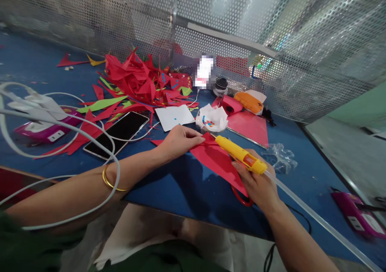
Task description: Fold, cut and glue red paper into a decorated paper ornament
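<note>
My right hand (pixel 259 179) is wrapped around a yellow hot glue gun (pixel 238 149), with a long clear glue stick (pixel 313 217) trailing from its back end. The gun's nozzle meets a red felt-like piece (pixel 215 161) near its upper edge. At that edge my left hand (pixel 181 141) pinches the red piece between thumb and fingers. Partly under the red piece and my right hand lie red-handled scissors (pixel 241 199), their blades hidden. Just beyond my hands sit a white card (pixel 175 116) and a paper-lined dish (pixel 212 118) with small coloured bits.
Red and green scraps (pixel 135 79) heap at the back left. A black phone (pixel 117 135) and a purple power strip (pixel 51 125) with looping white cables lie at left. An orange pouch (pixel 249 102) and clear plastic (pixel 280 158) lie right. Perforated metal panels (pixel 229 19) stand behind.
</note>
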Tool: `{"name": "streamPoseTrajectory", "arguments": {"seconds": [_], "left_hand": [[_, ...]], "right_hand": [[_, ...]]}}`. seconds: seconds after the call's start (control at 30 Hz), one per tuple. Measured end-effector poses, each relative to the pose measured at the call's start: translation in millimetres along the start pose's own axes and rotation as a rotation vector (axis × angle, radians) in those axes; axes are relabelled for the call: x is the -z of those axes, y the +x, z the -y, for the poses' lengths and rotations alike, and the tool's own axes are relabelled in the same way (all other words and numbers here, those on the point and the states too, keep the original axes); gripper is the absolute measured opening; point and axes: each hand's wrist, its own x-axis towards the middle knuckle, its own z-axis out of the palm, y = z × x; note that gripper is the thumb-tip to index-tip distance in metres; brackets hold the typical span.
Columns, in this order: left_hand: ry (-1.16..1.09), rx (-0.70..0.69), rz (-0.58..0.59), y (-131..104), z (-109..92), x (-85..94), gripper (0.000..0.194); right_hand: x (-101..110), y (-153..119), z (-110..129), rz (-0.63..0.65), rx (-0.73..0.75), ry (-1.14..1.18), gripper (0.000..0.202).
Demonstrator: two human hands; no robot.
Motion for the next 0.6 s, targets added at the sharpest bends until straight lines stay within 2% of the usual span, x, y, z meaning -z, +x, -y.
{"name": "streamPoseTrajectory", "arguments": {"seconds": [0.6], "left_hand": [[0.034, -0.038, 0.038, 1.8, 5.8, -0.6, 0.021]], "right_hand": [[-3.9, -1.4, -1.4, -0.022, 0.093, -0.119, 0.038]]}}
